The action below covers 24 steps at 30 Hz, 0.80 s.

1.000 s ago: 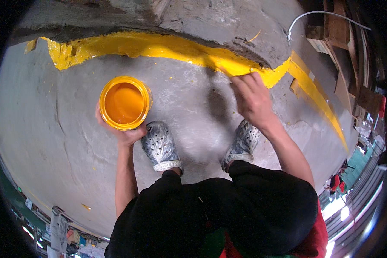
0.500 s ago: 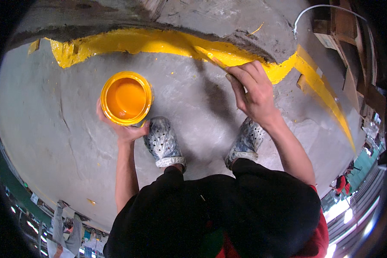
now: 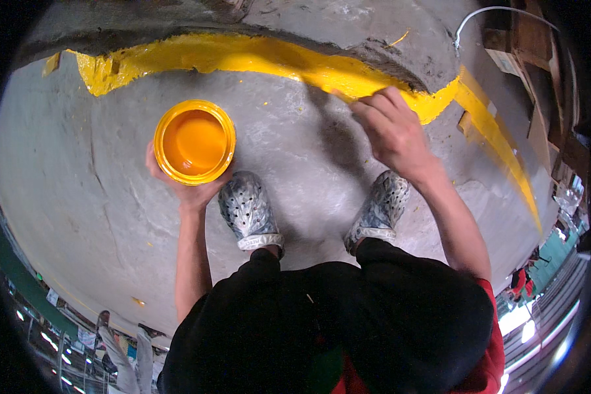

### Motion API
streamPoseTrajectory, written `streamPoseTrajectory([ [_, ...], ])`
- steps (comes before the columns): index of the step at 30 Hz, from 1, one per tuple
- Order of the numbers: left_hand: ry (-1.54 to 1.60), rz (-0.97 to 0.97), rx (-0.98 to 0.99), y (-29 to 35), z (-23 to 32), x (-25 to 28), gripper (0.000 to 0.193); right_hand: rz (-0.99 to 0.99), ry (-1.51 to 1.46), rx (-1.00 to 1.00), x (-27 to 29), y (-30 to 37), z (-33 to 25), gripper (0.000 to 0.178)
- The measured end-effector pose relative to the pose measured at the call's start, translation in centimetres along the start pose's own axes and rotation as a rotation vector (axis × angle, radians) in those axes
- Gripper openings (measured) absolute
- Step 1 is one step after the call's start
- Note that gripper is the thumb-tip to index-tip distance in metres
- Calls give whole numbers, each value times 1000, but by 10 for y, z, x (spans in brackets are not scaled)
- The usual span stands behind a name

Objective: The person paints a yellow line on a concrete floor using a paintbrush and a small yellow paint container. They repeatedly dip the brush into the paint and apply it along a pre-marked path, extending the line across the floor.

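My left hand is wrapped round the lower side of an open paint can, whose rim is smeared yellow. Orange-yellow paint shows inside it. My right hand is closed on a paintbrush; its yellow end sticks out past the fingers, smeared by motion, and the handle is hidden in the hand. Just beyond runs a wide, wet yellow band painted on the grey floor, along the foot of a dark raised edge. The brush end is near the band's front edge; contact cannot be made out.
Two patterned clogs are on my feet below the hands. A yellow stripe slants down the right side, with a small yellowish block beside it. Wooden boards and a white cable lie far right. Another person's legs show lower left.
My right hand has shifted slightly right, and the brush has drawn back toward me from inside the yellow band. The can has come up slightly in the view, still in my left hand.
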<state>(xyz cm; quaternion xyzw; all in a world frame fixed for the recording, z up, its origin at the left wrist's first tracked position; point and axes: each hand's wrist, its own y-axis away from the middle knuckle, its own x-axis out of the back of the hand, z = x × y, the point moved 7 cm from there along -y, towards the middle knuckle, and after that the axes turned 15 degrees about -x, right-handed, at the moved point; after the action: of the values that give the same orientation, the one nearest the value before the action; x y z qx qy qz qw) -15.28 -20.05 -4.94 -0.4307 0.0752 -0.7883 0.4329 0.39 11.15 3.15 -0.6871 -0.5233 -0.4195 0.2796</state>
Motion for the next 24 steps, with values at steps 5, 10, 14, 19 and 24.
streamPoseTrajectory([
  [5, -26, 19, 16, 5, -2, 1, 136, -39, 101, -77, 32, 29, 27, 29],
  [10, -4, 23, -4, -2, 3, -2, 133, -13, 83, -93, 44, 32, 30, 34],
  [14, 29, 28, 20, -9, 6, -6, 130, -168, 77, -62, 20, 30, 35, 35],
  [19, 28, 75, 45, -11, 10, 3, 127, -84, 153, -120, 50, 60, 58, 29],
  [24, 69, 123, 90, -15, 13, 12, 126, -87, 194, -164, 72, 70, 60, 31],
])
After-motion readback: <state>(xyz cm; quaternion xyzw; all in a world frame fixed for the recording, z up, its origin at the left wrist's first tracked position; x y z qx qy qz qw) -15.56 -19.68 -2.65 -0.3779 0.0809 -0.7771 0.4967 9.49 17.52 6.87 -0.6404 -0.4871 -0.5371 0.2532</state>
